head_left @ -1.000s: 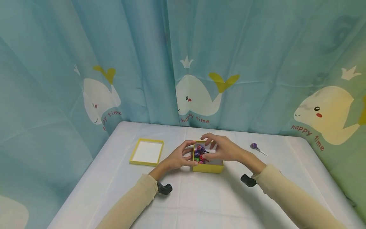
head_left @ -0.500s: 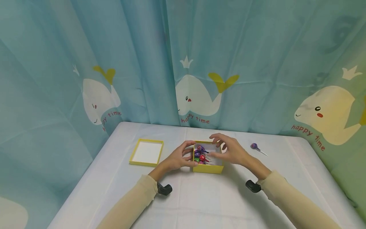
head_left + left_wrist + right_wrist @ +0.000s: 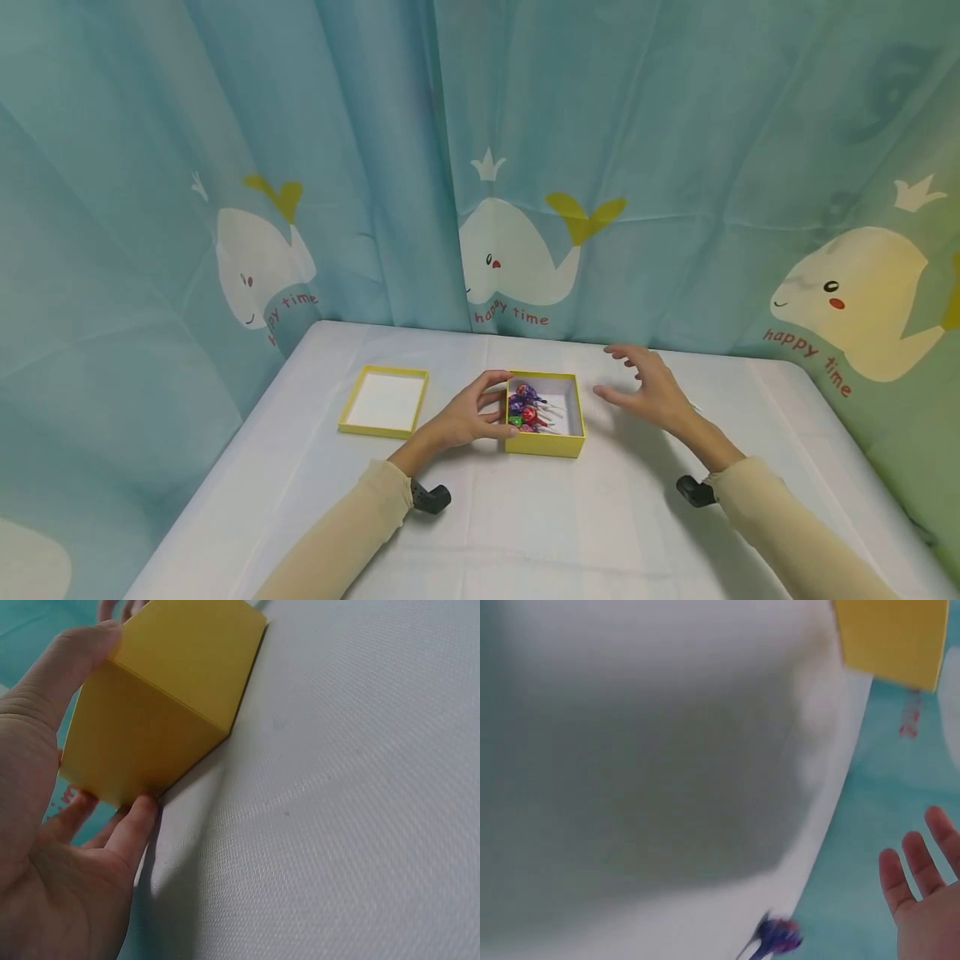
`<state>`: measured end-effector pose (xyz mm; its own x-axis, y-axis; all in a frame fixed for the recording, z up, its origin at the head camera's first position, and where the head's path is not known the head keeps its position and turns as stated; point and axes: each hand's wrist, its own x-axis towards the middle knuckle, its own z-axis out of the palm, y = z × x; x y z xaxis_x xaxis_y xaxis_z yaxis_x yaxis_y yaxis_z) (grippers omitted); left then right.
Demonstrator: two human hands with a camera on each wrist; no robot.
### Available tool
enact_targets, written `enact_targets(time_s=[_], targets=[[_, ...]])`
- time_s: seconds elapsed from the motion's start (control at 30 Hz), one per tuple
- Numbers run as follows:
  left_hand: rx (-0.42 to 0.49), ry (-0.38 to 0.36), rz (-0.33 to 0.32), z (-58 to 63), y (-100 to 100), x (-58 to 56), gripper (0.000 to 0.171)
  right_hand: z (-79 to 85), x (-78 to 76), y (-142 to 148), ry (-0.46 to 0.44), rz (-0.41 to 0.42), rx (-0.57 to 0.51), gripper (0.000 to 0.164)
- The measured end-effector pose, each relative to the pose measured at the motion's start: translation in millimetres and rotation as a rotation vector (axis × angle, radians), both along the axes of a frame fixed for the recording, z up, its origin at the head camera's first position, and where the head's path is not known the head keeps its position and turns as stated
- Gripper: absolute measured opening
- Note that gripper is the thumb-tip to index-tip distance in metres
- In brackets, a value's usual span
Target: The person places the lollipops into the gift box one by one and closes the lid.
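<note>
A yellow box [image 3: 543, 445] without its lid stands on the table, white inside. Several wrapped lollipops [image 3: 529, 415], purple, red and green, lie along its left side with their sticks to the right. My left hand [image 3: 467, 413] holds the box by its left end, thumb at the near corner and fingers along the side, as the left wrist view also shows. My right hand [image 3: 654, 393] hovers right of the box with fingers spread and nothing in them. A single purple lollipop [image 3: 778, 935] lies on the table beyond it; in the head view the hand hides all but its stick tip.
To the left of the box lies the shallow yellow lid [image 3: 375, 432], its white inside facing up. A white cloth covers the table [image 3: 480, 533]. Behind the far edge hangs a blue curtain [image 3: 390, 167] with whale prints.
My right hand has drawn out from over the box and moved right, toward the lone lollipop, which it now covers in the head view. The left hand and box stay put.
</note>
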<state>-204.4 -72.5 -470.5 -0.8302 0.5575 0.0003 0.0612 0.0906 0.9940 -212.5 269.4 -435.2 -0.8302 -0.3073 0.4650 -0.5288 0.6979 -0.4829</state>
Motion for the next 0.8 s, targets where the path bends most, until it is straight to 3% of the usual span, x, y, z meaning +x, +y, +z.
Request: enact_targets(time_s=[0.33,0.53,0.8], targets=[[-0.002,-0.005,0.003,2.4,-0.3,2.9,0.086,-15.7,-0.2,39.6,-0.055,-0.127,0.067,0.061],[-0.007,0.000,0.003,1.0,-0.7,1.8,0.086,-18.7,1.8,56.5,-0.068,-0.129,0.082,0.058],[0.009,0.001,-0.009,1.2,-0.3,-0.3,0.086,-22.6,-1.1,76.7,-0.151,-0.140,0.136,0.058]])
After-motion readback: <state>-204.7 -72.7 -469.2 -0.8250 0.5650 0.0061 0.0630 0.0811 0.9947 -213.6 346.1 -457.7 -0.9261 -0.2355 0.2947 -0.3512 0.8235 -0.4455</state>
